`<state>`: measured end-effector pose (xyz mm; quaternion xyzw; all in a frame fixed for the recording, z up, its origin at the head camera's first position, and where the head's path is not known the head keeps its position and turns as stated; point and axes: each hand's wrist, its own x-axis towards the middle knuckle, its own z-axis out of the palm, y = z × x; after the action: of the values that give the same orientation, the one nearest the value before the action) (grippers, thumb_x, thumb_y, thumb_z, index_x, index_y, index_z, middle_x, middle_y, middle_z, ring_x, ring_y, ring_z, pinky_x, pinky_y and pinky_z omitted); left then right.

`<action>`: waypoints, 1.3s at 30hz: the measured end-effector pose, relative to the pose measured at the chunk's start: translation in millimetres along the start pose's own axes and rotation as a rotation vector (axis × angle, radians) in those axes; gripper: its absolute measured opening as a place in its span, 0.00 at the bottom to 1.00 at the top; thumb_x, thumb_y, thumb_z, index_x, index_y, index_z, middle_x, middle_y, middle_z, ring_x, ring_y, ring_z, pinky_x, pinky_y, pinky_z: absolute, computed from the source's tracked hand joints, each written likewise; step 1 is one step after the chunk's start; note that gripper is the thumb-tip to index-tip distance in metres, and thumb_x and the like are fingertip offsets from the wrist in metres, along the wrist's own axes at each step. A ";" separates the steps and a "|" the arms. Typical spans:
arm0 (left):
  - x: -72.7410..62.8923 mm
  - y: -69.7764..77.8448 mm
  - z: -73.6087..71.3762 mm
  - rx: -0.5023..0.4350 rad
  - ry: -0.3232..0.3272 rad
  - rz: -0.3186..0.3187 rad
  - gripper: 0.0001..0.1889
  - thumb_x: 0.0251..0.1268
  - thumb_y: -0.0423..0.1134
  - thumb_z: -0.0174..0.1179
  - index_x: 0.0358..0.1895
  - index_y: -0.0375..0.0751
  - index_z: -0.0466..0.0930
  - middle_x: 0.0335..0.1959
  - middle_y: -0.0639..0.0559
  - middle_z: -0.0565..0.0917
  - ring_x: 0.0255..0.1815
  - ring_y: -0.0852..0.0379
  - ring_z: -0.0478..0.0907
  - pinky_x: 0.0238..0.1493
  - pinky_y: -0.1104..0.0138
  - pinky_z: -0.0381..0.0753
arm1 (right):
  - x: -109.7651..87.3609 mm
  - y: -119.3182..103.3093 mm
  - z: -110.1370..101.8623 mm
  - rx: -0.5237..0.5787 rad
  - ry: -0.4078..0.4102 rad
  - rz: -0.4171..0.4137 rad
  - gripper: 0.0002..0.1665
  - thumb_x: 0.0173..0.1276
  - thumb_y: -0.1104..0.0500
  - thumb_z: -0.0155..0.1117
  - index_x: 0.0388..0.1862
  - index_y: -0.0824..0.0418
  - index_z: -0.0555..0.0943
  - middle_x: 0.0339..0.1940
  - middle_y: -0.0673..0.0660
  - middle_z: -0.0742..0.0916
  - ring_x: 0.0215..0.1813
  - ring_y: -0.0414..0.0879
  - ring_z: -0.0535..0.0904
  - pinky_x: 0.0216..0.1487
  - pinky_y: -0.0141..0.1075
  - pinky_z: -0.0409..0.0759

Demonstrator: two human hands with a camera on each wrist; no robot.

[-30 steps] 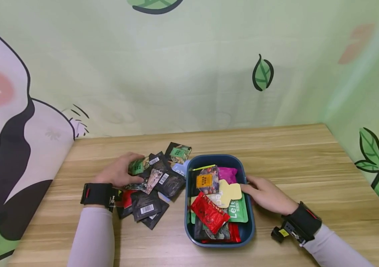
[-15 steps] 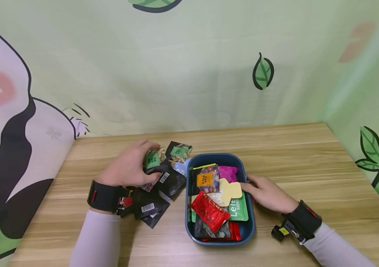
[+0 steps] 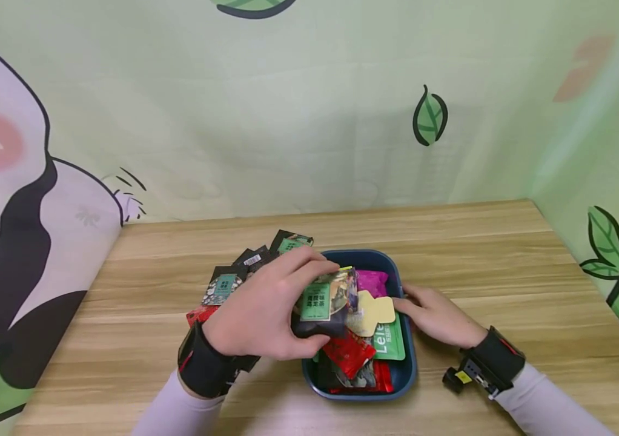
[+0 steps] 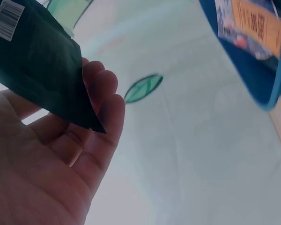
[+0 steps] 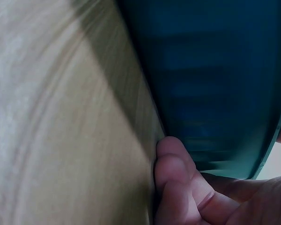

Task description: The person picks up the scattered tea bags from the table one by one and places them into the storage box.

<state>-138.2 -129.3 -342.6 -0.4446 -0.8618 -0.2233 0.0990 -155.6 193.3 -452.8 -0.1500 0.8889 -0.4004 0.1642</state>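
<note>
In the head view my left hand (image 3: 266,312) holds a black tea sachet (image 3: 317,306) with a green label over the left side of a blue plastic basket (image 3: 406,378). The left wrist view shows the back of this sachet (image 4: 42,61), with a barcode, and the fingers along its edge. My right hand (image 3: 443,318) grips the basket's right rim. In the right wrist view its curled fingers (image 5: 173,168) lie low against the outer wall (image 5: 210,84), close to the table, and a fingertip shows past the rim.
Several sachets, among them a black one with a teal label (image 3: 225,284), lie left of the basket, partly hidden by my left hand. The basket bears a red packet (image 3: 349,354), a green pouch (image 3: 390,342), a magenta packet (image 3: 372,283) and a yellow piece (image 3: 380,310).
My left hand has lifted the tea sachet from the pile and carried it right, over the basket. A sachet with a teal label now shows in the pile. The right hand stays at the rim.
</note>
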 end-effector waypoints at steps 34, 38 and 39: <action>-50.5 -114.4 -13.2 0.112 -0.222 -0.483 0.77 0.32 0.70 0.82 0.86 0.47 0.44 0.86 0.33 0.41 0.84 0.27 0.44 0.78 0.29 0.44 | -0.4 -0.4 0.5 0.007 0.000 0.005 0.31 0.83 0.47 0.50 0.75 0.65 0.72 0.42 0.54 0.86 0.42 0.45 0.79 0.45 0.38 0.77; -64.7 -134.4 -17.9 0.137 -0.234 -0.572 0.77 0.30 0.70 0.82 0.85 0.45 0.46 0.84 0.29 0.44 0.81 0.23 0.48 0.76 0.29 0.53 | 0.4 -0.3 0.2 0.013 -0.005 0.010 0.31 0.83 0.47 0.50 0.74 0.65 0.72 0.37 0.53 0.85 0.38 0.45 0.79 0.41 0.36 0.76; -67.1 -137.7 -18.4 0.138 -0.237 -0.589 0.77 0.29 0.70 0.83 0.85 0.45 0.47 0.84 0.29 0.45 0.81 0.23 0.49 0.75 0.29 0.54 | 0.6 -0.3 0.2 0.015 -0.006 0.013 0.30 0.83 0.47 0.50 0.74 0.65 0.72 0.36 0.53 0.85 0.37 0.45 0.79 0.40 0.36 0.76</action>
<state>-211.1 -256.1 -392.1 -0.1913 -0.9720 -0.1300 -0.0410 -156.0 192.8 -452.8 -0.1442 0.8863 -0.4056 0.1707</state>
